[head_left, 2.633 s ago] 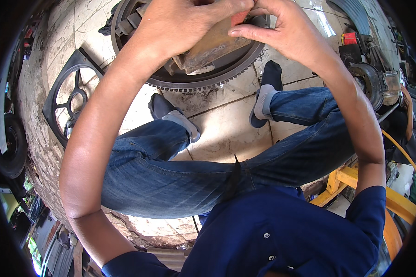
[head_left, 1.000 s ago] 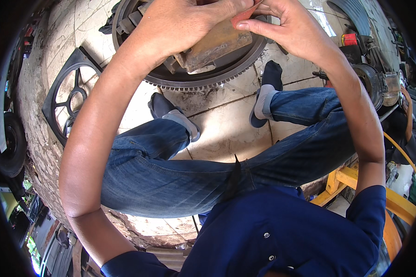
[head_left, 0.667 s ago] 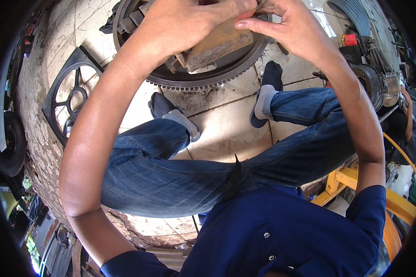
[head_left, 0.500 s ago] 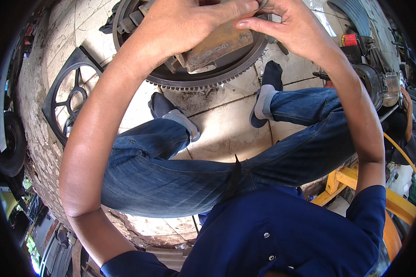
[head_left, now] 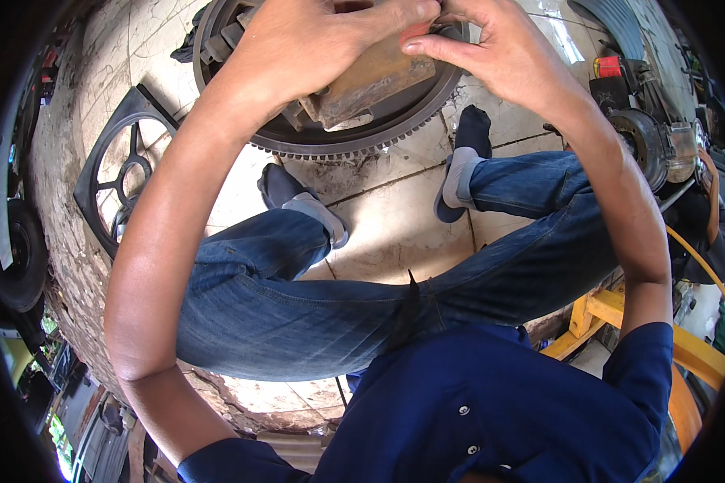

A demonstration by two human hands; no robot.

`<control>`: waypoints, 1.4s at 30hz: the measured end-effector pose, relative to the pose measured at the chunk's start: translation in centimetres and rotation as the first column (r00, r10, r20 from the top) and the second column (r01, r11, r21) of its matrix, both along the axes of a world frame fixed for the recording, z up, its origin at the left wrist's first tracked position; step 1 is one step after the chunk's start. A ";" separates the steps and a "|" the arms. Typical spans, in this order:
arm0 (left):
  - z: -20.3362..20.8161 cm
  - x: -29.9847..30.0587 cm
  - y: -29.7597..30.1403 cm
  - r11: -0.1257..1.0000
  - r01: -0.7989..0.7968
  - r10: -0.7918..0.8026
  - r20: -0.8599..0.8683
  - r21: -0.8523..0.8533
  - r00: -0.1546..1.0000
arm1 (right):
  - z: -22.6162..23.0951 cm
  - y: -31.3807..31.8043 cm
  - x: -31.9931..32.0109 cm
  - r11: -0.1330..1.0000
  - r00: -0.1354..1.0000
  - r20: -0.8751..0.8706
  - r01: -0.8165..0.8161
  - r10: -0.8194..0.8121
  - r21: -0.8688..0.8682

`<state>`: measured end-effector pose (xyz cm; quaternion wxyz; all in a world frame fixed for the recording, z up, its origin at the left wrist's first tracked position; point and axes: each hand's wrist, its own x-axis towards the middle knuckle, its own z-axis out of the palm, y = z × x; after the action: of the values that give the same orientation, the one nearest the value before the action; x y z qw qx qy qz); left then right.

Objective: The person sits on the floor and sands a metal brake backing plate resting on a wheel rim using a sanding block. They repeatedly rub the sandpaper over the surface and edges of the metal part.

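My left hand (head_left: 310,44) reaches over a rusty metal block (head_left: 370,87), its thumb stretched toward my right hand (head_left: 491,44). The thumbs and fingertips of both hands come together at the upper edge of the picture, closed in a pinch. A small orange-red patch (head_left: 416,30) shows beside my right thumb; what it belongs to is unclear. Most of my left fingers lie behind the hand or beyond the edge. Beneath the block is a large dark flywheel (head_left: 342,145) with a toothed rim, lying flat on the tiles.
A black fan shroud-like frame (head_left: 97,173) with spokes lies left on the tiled floor (head_left: 387,241). My feet stand just before the flywheel. Machinery (head_left: 644,145) is at right, with a yellow metal frame (head_left: 697,354) nearer. Another person's arm (head_left: 711,189) shows at far right.
Both hands have shifted slightly left and upward, still pinched together. The block and flywheel appear a little farther left and higher in view.
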<state>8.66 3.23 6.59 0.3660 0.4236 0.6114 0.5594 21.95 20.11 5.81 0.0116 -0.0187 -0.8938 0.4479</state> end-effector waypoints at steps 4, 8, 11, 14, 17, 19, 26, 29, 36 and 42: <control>0.9 0.0 -0.2 0.995 0.044 -0.043 0.023 -0.088 0.999 | 0.1 0.1 0.0 1.000 1.000 0.009 0.001 -0.001 -0.010; 0.6 -0.3 -0.3 0.994 0.069 -0.069 -0.004 -0.082 0.998 | 0.2 0.2 -0.2 0.999 0.999 0.029 -0.035 0.036 -0.036; 0.2 -0.4 -0.1 0.997 0.075 -0.076 -0.021 -0.028 0.997 | -0.5 0.6 -0.3 0.998 0.998 -0.030 -0.055 0.054 -0.032; -0.3 -0.5 -0.2 0.997 0.075 -0.074 -0.052 0.008 0.996 | 0.4 0.2 -0.1 0.999 0.998 0.059 -0.028 0.031 -0.040; -0.1 -0.4 -0.2 0.998 0.064 -0.064 -0.051 0.006 0.997 | -0.2 -0.3 0.1 0.997 0.999 0.043 0.010 -0.007 -0.082; 0.0 -0.4 -0.2 0.999 0.049 -0.050 -0.044 -0.018 0.998 | -0.6 -0.5 0.2 0.997 1.000 -0.002 0.030 -0.030 -0.064; 0.1 -0.1 0.0 0.998 0.032 -0.030 0.041 -0.050 0.999 | 0.2 -0.1 0.2 0.992 0.999 0.044 -0.018 0.013 0.127; 0.0 -0.1 0.1 0.999 0.039 -0.038 0.043 -0.025 0.998 | -0.1 0.6 0.0 0.994 0.997 0.053 -0.054 0.049 0.096; -0.4 -0.5 -0.1 0.996 0.085 -0.085 0.063 0.003 0.994 | 1.1 -1.1 0.3 1.000 0.999 -0.038 -0.005 0.004 -0.019; 0.0 -0.4 0.0 0.996 0.058 -0.057 0.012 -0.060 0.998 | 0.2 0.1 -0.1 0.999 1.000 -0.003 -0.012 0.012 0.043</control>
<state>8.29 3.19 6.57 0.3977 0.4269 0.6138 0.5319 21.82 20.24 5.97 0.0109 -0.0123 -0.9033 0.4287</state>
